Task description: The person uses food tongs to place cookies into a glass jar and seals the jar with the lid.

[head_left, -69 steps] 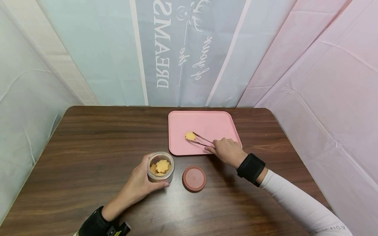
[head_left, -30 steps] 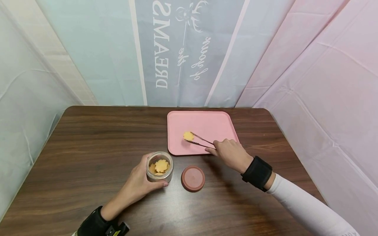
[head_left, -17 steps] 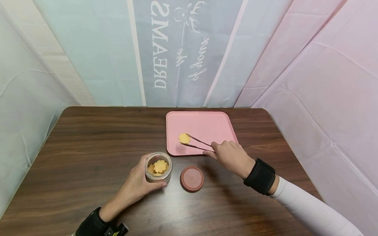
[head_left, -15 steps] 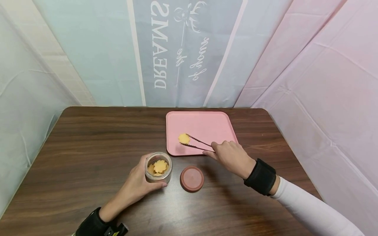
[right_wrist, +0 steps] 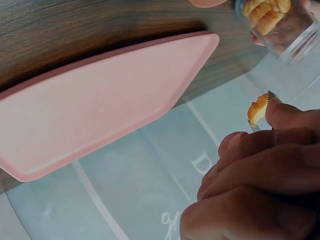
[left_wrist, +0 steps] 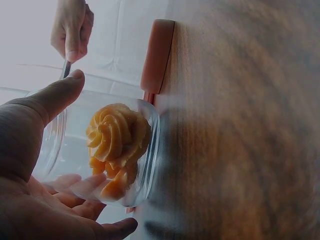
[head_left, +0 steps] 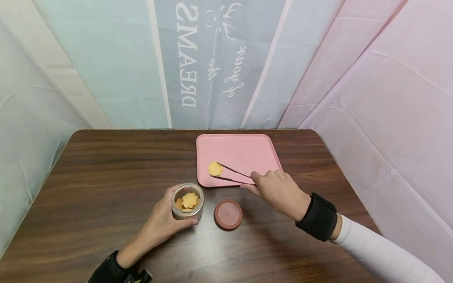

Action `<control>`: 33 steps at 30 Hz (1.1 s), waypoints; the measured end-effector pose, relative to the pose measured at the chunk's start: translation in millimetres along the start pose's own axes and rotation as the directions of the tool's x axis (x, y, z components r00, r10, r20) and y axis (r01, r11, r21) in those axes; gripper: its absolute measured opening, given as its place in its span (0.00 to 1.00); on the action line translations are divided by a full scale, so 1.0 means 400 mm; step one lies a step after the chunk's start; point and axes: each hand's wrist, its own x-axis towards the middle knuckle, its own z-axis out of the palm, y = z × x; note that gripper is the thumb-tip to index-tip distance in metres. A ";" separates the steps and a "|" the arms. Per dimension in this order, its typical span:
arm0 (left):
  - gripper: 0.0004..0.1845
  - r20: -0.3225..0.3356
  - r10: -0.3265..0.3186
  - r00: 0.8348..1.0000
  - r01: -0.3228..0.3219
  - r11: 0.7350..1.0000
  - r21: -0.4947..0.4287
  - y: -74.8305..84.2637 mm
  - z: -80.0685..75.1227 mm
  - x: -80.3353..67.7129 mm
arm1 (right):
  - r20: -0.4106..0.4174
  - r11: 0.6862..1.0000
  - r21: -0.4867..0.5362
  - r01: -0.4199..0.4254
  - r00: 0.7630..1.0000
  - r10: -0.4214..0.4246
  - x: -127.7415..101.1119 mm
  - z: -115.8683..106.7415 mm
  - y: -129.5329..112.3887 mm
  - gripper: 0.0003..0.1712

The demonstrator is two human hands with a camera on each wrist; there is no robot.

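Note:
In the head view my left hand (head_left: 159, 222) wraps round an uncapped glass jar (head_left: 198, 214) standing on the table. Inside it lie several yellow flower-shaped cookies (head_left: 190, 200); the left wrist view shows piped swirls on one cookie (left_wrist: 117, 135). My right hand (head_left: 279, 192) grips thin metal tongs (head_left: 235, 171), whose serrated tips pinch a single cookie (head_left: 214, 169). From the right wrist view, that cookie (right_wrist: 258, 108) is held up in the air, apart from the pink tray (right_wrist: 100, 95) and near the jar. Most of the tongs are hidden behind my right fingers there.
A round reddish-brown lid (head_left: 228, 214) lies on the wooden table (head_left: 124, 177), just right of the jar. Behind it sits the pink tray (head_left: 247, 149), partly under the tongs and right hand. Fabric curtains (head_left: 134, 70) close off the table's back and sides.
My right hand has brought the tongs and pinched cookie leftward and slightly nearer, toward the tray's left edge. The left hand keeps its hold on the jar. The whole head view has shifted a little.

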 end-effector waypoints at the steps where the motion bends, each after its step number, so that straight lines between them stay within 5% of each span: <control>1: 0.54 -0.002 0.002 1.000 -0.002 1.000 0.000 0.001 0.000 0.000 | -0.003 1.000 0.001 0.004 1.000 -0.004 -0.001 -0.004 -0.003 0.27; 33: 0.54 -0.004 0.016 1.000 -0.016 1.000 0.006 -0.004 0.002 -0.001 | -0.040 0.982 -0.045 0.181 0.982 -0.183 -0.019 -0.036 -0.111 0.26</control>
